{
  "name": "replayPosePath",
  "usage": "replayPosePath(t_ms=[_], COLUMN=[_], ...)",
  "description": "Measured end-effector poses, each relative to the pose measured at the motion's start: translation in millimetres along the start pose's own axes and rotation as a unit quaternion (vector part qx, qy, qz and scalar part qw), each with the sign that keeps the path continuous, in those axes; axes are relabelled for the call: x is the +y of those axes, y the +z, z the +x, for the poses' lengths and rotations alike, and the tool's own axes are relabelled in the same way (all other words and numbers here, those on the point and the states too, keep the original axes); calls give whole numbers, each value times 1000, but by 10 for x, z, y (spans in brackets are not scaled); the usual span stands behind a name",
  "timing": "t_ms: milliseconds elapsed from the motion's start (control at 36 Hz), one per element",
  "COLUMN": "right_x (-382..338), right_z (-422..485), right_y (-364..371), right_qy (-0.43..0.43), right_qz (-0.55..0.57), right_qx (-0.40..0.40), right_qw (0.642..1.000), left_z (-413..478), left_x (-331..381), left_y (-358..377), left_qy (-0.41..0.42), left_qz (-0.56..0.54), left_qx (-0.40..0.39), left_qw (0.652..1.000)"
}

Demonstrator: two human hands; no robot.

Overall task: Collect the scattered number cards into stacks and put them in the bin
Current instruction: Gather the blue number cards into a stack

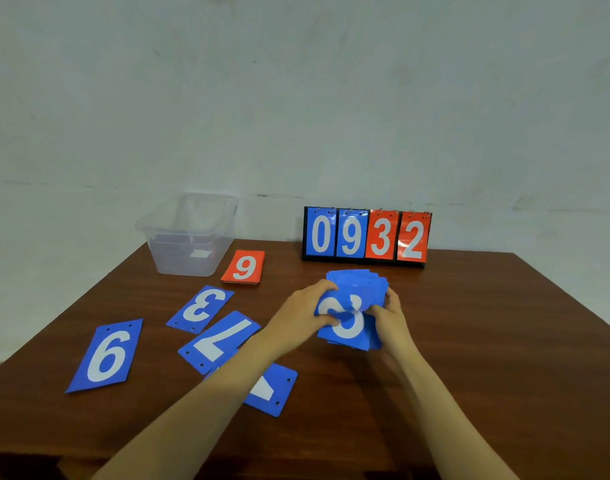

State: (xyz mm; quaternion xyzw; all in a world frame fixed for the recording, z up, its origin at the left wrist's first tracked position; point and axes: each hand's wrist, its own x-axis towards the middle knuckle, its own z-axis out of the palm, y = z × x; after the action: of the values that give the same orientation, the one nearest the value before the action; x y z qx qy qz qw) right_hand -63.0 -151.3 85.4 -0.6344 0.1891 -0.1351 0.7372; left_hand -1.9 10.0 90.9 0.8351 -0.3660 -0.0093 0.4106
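On the wooden table (470, 323), a blue 6 card (106, 355) lies far left, with the clear bin (189, 237) behind it. Next come the blue 3 card (200, 308), the 7 card (218, 341) and a red 9 stack (244, 266). The left hand (305, 315) and right hand (388, 315) both grip a blue card stack (357, 306) from opposite sides, before the scoreboard (366, 235).
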Motion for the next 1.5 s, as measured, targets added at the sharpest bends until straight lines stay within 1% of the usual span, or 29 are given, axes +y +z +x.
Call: replayPosePath(t_ms=[83, 167, 278, 361, 500, 583, 667, 750, 778, 806, 889, 944, 1000, 1056, 1167, 1306, 1389, 1500], right_x=[-25, -37, -31, -23, -30, 19, 83, 145, 169, 193, 277, 321, 359, 391, 458, 499, 474, 403], right_z=[-37, -73, -101, -110, -106, -83, -30, 48, 71, 92, 161, 198, 225, 241, 271, 294, 296, 279], right_y=[-41, -59, -48, -24, 33, 82, 141, 199, 217, 238, 298, 350, 400, 440, 501, 514, 485, 396], right_qy=[0, 5, 20, 26, 21, -2, -10, 3, 8, 12, 30, 40, 41, 36, 40, 34, 21, -7], right_qz=[12, 17, 35, 53, 41, 4, -30, -47, -51, -52, -42, -45, -52, -56, -60, -60, -54, -73], right_qx=[9, 11, 15, 14, -5, -29, -27, -19, -17, -15, -9, -7, -6, -3, -4, -6, 3, 9], right_qw=[1000, 1000, 999, 998, 999, 1000, 999, 999, 999, 998, 999, 998, 998, 998, 997, 998, 998, 997], left_z=[-55, -84, -109, -115, -132, -157, -189, -232, -251, -274, -364, -432, -487, -513, -485, -438, -404, -354], left_x=[14, 59, 57, 25, -71, -128, -196, -343, -409, -477, -640, -741, -844, -913, -904, -870, -856, -816], left_y=[6, -15, -15, -8, 41, 67, -14, -196, -269, -342, -487, -506, -491, -478, -459, -385, -308, -222], left_qy=[-4, -6, -44, -64, -53, -58, -60, -101, -123, -148, -208, -221, -207, -189, -186, -180, -193, -215], left_qz=[-15, 31, 29, 39, 84, 72, 44, 3, 4, 16, 55, 79, 117, 138, 149, 172, 171, 186], left_qx=[-59, -108, -156, -151, -134, -120, -96, -54, -57, -77, -176, -219, -241, -243, -242, -219, -193, -171], left_qw=[998, 994, 986, 986, 986, 988, 993, 993, 991, 986, 961, 947, 941, 941, 941, 944, 947, 944])
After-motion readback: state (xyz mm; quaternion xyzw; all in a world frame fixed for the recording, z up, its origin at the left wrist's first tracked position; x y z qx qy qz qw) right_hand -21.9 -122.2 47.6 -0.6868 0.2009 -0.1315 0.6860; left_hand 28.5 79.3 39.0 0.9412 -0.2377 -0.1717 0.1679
